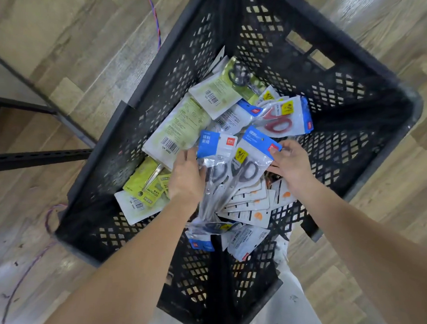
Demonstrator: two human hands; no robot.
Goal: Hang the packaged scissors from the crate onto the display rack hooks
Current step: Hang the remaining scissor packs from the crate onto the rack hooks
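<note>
A black lattice crate [355, 99] stands on the floor below me, filled with several packaged scissors. My left hand [186, 178] grips a blue-topped pack of grey-handled scissors [216, 147] near its middle. My right hand [292, 162] pinches the top right corner of a second blue-topped pack [252, 151] that lies beside the first. A pack with red-handled scissors [281, 118] lies behind them. Green-and-white packs [182, 126] cover the crate's left side, and white packs with orange marks [252, 206] fan out under my hands. The display rack hooks are not in view.
The floor is wood-look planks [67, 30]. Dark metal bars of a frame [38, 155] run along the left edge. A purple-red cord [155, 19] trails past the crate's far left and another [50, 216] lies at its near left corner.
</note>
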